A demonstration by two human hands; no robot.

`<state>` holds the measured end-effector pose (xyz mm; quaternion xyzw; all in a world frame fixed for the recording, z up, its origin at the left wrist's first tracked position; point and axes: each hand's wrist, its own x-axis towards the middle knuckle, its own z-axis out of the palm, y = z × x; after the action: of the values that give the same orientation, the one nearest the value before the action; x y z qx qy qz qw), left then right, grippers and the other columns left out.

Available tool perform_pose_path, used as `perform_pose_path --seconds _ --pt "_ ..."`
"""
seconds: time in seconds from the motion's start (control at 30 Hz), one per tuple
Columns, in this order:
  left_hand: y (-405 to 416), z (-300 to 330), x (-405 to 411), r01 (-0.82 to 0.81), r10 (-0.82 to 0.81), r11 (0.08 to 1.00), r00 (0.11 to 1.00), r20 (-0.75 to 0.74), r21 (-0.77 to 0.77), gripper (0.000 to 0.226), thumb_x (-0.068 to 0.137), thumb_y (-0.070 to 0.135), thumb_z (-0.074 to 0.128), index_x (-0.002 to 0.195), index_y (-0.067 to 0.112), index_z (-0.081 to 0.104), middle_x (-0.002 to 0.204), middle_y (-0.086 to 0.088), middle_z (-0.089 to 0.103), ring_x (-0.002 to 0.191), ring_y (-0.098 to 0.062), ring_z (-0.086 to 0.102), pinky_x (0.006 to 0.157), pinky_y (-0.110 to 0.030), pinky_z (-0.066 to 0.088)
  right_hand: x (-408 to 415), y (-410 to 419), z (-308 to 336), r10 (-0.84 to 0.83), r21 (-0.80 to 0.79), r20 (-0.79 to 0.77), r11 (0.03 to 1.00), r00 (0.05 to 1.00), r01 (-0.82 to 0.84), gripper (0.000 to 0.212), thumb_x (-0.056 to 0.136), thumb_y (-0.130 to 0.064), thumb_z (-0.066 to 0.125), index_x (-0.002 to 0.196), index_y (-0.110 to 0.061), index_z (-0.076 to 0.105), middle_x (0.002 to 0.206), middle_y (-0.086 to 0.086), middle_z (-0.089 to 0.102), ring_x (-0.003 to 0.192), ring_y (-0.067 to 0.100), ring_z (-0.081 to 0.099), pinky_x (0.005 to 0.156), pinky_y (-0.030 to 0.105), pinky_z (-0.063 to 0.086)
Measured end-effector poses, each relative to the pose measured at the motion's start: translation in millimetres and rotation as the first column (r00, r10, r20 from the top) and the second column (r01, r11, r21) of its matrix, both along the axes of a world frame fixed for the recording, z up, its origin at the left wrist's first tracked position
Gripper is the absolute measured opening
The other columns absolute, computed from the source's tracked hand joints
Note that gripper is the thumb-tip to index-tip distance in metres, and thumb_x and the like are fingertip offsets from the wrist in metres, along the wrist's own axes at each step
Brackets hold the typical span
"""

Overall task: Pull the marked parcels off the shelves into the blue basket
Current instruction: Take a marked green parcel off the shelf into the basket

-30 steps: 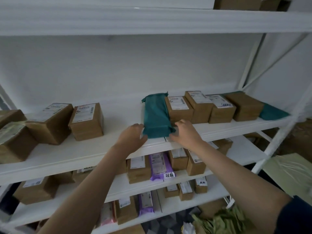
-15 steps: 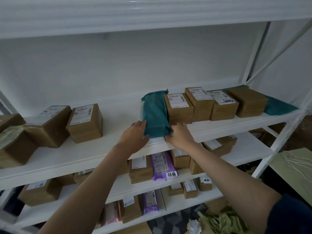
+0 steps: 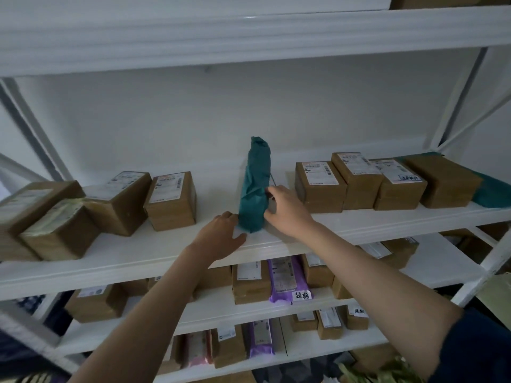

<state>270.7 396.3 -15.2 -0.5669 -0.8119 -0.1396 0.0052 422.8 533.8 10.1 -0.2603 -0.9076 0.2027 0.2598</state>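
Observation:
A teal soft parcel (image 3: 254,186) stands tipped up on its long edge on the upper white shelf (image 3: 138,252), near the shelf's front. My right hand (image 3: 284,208) holds its right side with curled fingers. My left hand (image 3: 219,236) lies flat on the shelf at the parcel's lower left corner, fingers touching it. A brown box with a handwritten white label (image 3: 398,183) sits in the row to the right. One shelf down lies a purple parcel with a handwritten label (image 3: 289,277). The blue basket is out of view.
Brown cardboard boxes (image 3: 171,200) stand left of the teal parcel, and a row of boxes (image 3: 320,186) stands right of it. A second teal parcel (image 3: 492,189) lies under the far-right box. Lower shelves hold several boxes and purple and pink parcels. A white upright (image 3: 486,266) frames the right side.
The teal parcel lay flat against the box row; it now stands on its edge, shifted left away from the boxes. My right hand moved onto its side; my left hand dropped to its base.

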Motion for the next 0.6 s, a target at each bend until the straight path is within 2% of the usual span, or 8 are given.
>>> perform_pose_path --seconds 0.2,0.33,0.4,0.5,0.53,0.6 --pt "-34 15 -35 -0.097 0.098 0.995 0.995 0.036 -0.01 0.065 0.097 0.044 0.056 0.151 0.014 0.035 0.147 -0.008 0.048 0.131 -0.024 0.05 0.105 -0.034 0.041 -44 -19 5 0.087 0.085 0.011 0.992 0.996 -0.088 0.054 0.092 -0.018 0.06 0.144 -0.016 0.044 0.138 0.004 0.049 0.122 0.021 0.051 0.101 0.036 0.048" --pt "-47 35 -56 -0.156 0.155 0.988 0.987 0.052 0.017 0.076 0.094 0.038 0.063 0.155 0.015 0.024 0.136 -0.007 0.057 0.121 -0.025 0.057 0.1 -0.034 0.046 -69 -27 10 0.147 0.08 0.019 0.986 0.989 -0.148 0.053 0.093 -0.016 0.059 0.144 -0.015 0.045 0.142 0.004 0.047 0.127 0.02 0.047 0.105 0.035 0.045" --pt "-45 43 -63 -0.138 0.136 0.99 0.989 0.054 0.034 0.072 0.091 0.035 0.067 0.15 0.017 0.03 0.121 -0.001 0.06 0.109 -0.021 0.061 0.092 -0.031 0.049 -79 -27 10 0.163 0.067 0.048 0.984 0.985 -0.166 0.053 0.092 -0.018 0.059 0.144 -0.015 0.048 0.141 0.003 0.047 0.128 0.021 0.046 0.104 0.037 0.045" --pt "-37 47 -76 -0.094 0.095 0.996 0.995 -0.017 0.007 0.041 0.09 0.035 0.064 0.126 0.021 0.05 0.103 0.006 0.059 0.098 -0.017 0.065 0.082 -0.025 0.05 -87 -26 6 0.166 0.033 0.083 0.985 0.983 -0.169 0.05 0.092 -0.022 0.061 0.141 -0.014 0.051 0.139 0.004 0.048 0.125 0.022 0.047 0.101 0.039 0.047" --pt "-35 47 -79 -0.089 0.088 0.996 0.996 -0.026 -0.013 0.035 0.091 0.034 0.063 0.121 0.02 0.053 0.103 0.006 0.058 0.1 -0.018 0.066 0.083 -0.025 0.05 -87 -25 4 0.158 0.032 0.092 0.986 0.983 -0.162 0.048 0.092 -0.023 0.061 0.139 -0.014 0.053 0.137 0.004 0.048 0.124 0.021 0.047 0.1 0.039 0.048" --pt "-33 43 -80 -0.094 0.094 0.995 0.995 0.015 -0.017 0.04 0.092 0.032 0.064 0.126 0.014 0.054 0.114 0.0 0.057 0.108 -0.021 0.062 0.089 -0.029 0.049 -85 -22 -2 0.141 0.043 0.101 0.988 0.985 -0.146 0.046 0.092 -0.025 0.062 0.136 -0.014 0.054 0.135 0.003 0.049 0.123 0.02 0.047 0.099 0.038 0.047"
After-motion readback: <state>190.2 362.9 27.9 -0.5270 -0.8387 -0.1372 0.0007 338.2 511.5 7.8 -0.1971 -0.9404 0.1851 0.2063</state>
